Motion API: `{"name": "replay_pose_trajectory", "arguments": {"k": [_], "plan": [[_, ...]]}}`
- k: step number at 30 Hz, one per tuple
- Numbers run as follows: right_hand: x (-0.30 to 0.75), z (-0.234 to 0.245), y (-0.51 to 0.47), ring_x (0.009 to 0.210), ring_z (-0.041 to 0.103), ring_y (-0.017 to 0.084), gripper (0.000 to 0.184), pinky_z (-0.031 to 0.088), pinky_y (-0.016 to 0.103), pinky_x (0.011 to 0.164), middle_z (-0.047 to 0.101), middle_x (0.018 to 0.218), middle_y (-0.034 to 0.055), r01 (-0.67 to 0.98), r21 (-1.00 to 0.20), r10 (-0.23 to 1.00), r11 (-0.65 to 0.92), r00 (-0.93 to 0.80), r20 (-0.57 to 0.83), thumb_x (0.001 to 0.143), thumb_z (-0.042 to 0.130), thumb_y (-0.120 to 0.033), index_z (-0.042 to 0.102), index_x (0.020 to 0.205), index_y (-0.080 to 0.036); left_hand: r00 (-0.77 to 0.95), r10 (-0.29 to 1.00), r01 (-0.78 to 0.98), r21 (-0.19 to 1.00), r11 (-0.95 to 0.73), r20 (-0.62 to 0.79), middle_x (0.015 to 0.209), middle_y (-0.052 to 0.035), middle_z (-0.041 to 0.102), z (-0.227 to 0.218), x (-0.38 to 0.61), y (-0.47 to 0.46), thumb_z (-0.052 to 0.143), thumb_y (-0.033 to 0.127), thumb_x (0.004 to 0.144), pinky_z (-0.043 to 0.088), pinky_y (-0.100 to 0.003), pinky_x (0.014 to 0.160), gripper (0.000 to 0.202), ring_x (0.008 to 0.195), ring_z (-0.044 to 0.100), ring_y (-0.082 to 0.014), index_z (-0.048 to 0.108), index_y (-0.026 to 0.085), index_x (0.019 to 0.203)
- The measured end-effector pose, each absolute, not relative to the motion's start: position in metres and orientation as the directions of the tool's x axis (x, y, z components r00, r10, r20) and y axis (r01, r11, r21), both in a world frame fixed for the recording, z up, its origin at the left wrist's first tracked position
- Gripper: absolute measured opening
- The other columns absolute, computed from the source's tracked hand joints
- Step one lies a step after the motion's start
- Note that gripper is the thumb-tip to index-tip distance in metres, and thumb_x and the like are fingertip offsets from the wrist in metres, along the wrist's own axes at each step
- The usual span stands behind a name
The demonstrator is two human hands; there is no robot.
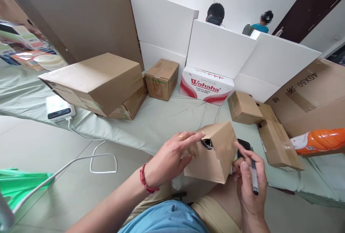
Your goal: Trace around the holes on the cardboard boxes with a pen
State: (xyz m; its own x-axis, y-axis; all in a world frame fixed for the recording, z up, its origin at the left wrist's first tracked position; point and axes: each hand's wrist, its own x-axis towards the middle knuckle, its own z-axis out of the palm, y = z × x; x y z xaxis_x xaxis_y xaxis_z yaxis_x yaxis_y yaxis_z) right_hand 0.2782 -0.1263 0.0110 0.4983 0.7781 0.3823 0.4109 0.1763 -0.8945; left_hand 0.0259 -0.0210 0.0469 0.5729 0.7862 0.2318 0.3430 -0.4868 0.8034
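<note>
A plain brown cardboard box [207, 166] is tilted at the table's near edge, above my lap. A round, dark-rimmed hole [207, 144] opens near one of its edges. My left hand [175, 157] steadies the box from the left, its index finger stretched toward the hole and its thumb against the side. On the right, my right hand [250, 179] keeps a marker pen [254, 175] between its fingers, dark end down. That hand's index finger reaches the box's right face, and its lower fingers are partly hidden. A black phone-like object [243, 147] lies behind the right hand.
Brown boxes [107, 78] are stacked at left, beside a white device [60, 108] with a cable. A Wahaha carton [207, 85] stands against white panels. Smaller boxes [279, 147] and an orange bottle [318, 141] lie at right. Two people are beyond the panels.
</note>
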Motion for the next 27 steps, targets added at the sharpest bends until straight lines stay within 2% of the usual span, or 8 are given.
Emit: {"name": "replay_pose_trajectory", "arguments": {"k": [3,7,9,13,16,19,23,27], "plan": [[0.282,0.010,-0.125,0.064,0.059,0.013,0.047,0.051,0.027,0.051,0.071,0.147,0.0206,0.377,-0.923,0.854,0.076,0.454,0.256,0.096,0.074,-0.057,0.066,0.127,-0.023,0.421,0.896,0.309,0.907,-0.285,0.139,0.144,-0.0110,0.070,0.032,0.032,-0.007,0.079,0.027,0.088,0.056,-0.049,0.117,0.068,0.134,0.067,-0.0307,0.062,0.028,0.154],[0.276,0.003,-0.119,0.069,0.063,0.013,0.046,0.054,0.027,0.055,0.068,0.152,0.0194,0.336,-0.941,0.824,0.034,0.524,0.216,0.097,0.074,-0.057,0.065,0.126,-0.023,0.274,0.957,0.116,0.991,0.062,-0.092,0.153,-0.0189,0.060,0.011,0.048,0.002,0.088,0.051,0.082,0.060,-0.049,0.107,0.093,0.135,0.066,-0.0348,0.048,0.022,0.161],[0.268,0.001,-0.116,0.077,0.068,0.015,0.043,0.059,0.031,0.065,0.067,0.152,0.0206,0.357,-0.934,0.801,0.036,0.548,0.241,0.098,0.074,-0.056,0.064,0.123,-0.022,0.168,0.977,0.081,0.990,0.117,-0.129,0.155,-0.0233,0.055,0.007,0.053,0.000,0.088,0.056,0.080,0.060,-0.051,0.106,0.103,0.139,0.063,-0.0370,0.040,0.019,0.163],[0.248,-0.008,-0.116,0.101,0.076,0.023,0.036,0.060,0.037,0.085,0.070,0.147,0.0233,0.436,-0.895,0.765,0.091,0.545,0.343,0.099,0.073,-0.051,0.063,0.116,-0.022,0.079,0.993,0.234,0.967,-0.101,0.085,0.156,-0.0229,0.051,0.017,0.051,-0.011,0.086,0.064,0.080,0.050,-0.061,0.119,0.098,0.150,0.051,-0.0399,0.046,0.020,0.158],[0.230,-0.027,-0.119,0.119,0.074,0.027,0.030,0.059,0.038,0.091,0.064,0.155,0.0248,0.388,-0.909,0.783,0.156,0.513,0.353,0.103,0.069,-0.047,0.061,0.116,-0.022,0.136,0.955,0.413,0.862,-0.296,0.262,0.162,-0.0264,0.043,0.030,0.044,-0.018,0.090,0.079,0.068,0.043,-0.069,0.123,0.127,0.158,0.040,-0.0467,0.036,0.022,0.168],[0.210,-0.051,-0.121,0.130,0.071,0.029,0.028,0.058,0.040,0.097,0.057,0.162,0.0241,0.293,-0.940,0.823,0.178,0.480,0.305,0.104,0.068,-0.044,0.059,0.120,-0.023,0.152,0.907,0.566,0.718,-0.405,0.392,0.168,-0.0305,0.033,0.040,0.042,-0.024,0.095,0.080,0.060,0.044,-0.073,0.120,0.149,0.162,0.032,-0.0528,0.019,0.027,0.176],[0.191,-0.075,-0.122,0.121,0.073,0.028,0.030,0.059,0.041,0.099,0.072,0.137,0.0163,0.154,-0.972,0.887,0.176,0.403,0.225,0.105,0.065,-0.048,0.061,0.124,-0.025,0.187,0.845,0.719,0.517,-0.465,0.501,0.175,-0.0303,0.023,0.043,0.051,-0.034,0.100,0.069,0.061,0.040,-0.077,0.120,0.142,0.159,0.033,-0.0585,0.023,0.034,0.175],[0.188,-0.084,-0.123,0.113,0.074,0.026,0.038,0.061,0.039,0.098,0.074,0.125,0.0120,0.048,-0.982,0.906,0.184,0.380,0.188,0.105,0.065,-0.048,0.060,0.134,-0.024,0.275,0.807,0.773,0.378,-0.509,0.523,0.183,-0.0281,0.008,0.039,0.061,-0.039,0.103,0.061,0.064,0.029,-0.084,0.122,0.133,0.162,0.026,-0.0625,0.032,0.036,0.173]]}}
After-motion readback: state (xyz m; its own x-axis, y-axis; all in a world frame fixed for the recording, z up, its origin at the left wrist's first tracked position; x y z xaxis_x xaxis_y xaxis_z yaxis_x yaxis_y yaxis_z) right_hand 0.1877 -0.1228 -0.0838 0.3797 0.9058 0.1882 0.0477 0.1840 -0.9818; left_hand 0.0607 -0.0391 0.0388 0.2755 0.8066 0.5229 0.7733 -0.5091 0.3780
